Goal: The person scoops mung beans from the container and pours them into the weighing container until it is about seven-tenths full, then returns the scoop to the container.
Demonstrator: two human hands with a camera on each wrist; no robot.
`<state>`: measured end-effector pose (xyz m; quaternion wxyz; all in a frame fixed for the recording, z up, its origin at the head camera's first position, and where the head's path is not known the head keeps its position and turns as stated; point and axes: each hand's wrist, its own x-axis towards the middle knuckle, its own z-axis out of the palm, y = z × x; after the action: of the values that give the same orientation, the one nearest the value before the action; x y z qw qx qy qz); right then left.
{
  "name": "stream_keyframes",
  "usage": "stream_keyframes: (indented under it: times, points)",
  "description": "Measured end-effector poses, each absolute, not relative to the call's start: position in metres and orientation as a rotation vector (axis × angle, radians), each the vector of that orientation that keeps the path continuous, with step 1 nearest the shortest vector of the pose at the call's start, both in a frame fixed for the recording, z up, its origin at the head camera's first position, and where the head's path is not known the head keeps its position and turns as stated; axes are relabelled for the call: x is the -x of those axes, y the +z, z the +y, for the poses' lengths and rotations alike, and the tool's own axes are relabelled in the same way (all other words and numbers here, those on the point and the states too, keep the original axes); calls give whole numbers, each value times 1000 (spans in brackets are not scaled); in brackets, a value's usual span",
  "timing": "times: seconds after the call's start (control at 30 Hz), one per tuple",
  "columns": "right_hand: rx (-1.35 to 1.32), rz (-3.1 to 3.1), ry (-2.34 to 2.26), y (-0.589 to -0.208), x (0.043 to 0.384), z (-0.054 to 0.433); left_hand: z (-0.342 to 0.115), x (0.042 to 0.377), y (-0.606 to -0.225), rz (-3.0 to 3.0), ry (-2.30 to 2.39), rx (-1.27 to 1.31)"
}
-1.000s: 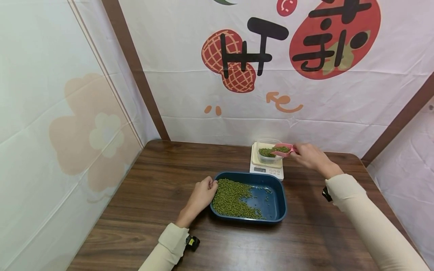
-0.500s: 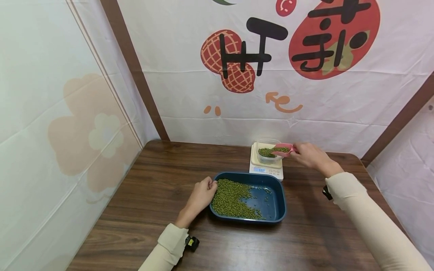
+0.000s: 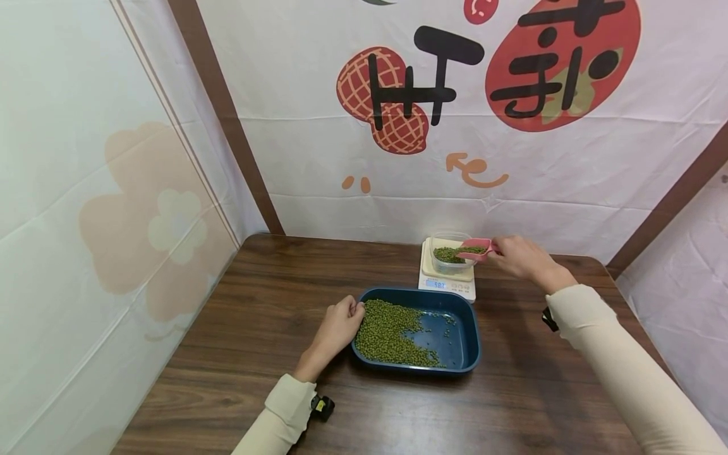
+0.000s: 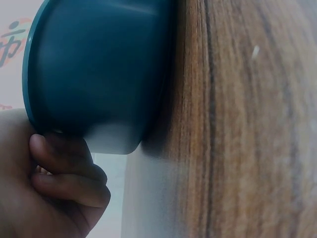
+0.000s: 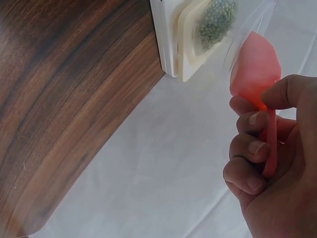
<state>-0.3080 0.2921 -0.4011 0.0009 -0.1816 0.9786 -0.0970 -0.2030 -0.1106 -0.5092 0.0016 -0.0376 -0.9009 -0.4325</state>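
My left hand (image 3: 338,325) grips the left rim of a dark blue plastic basin (image 3: 455,344), thumb and fingers curled at its edge in the left wrist view. Green mung beans (image 3: 387,332) cover the basin's left part and thin out toward the right. My right hand (image 3: 520,258) holds a pink scoop (image 5: 255,67) by its handle, fingers wrapped round it. Some beans lie in the scoop, and its mouth overlaps the clear plastic container (image 3: 452,269). That container, partly filled with mung beans, stands on a white kitchen scale (image 3: 467,294) with a lit blue display.
The brown wooden table (image 3: 273,284) carries everything. Right behind its far edge hangs a white printed curtain (image 3: 307,158), with another curtain (image 3: 131,189) along the left side. The scale stands at the back, just beyond the basin.
The scale's display, dark one second ago, now glows blue with digits, which changed since half a second ago. Both hands, the scoop and the basin stay almost in place.
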Motion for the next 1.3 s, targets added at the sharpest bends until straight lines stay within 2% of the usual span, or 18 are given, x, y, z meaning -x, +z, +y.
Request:
stream_keyframes:
  times: [1.3]
  points:
    - [544,3056,-195,-386,306,280,-112,202,-510,-2807,-1357,142]
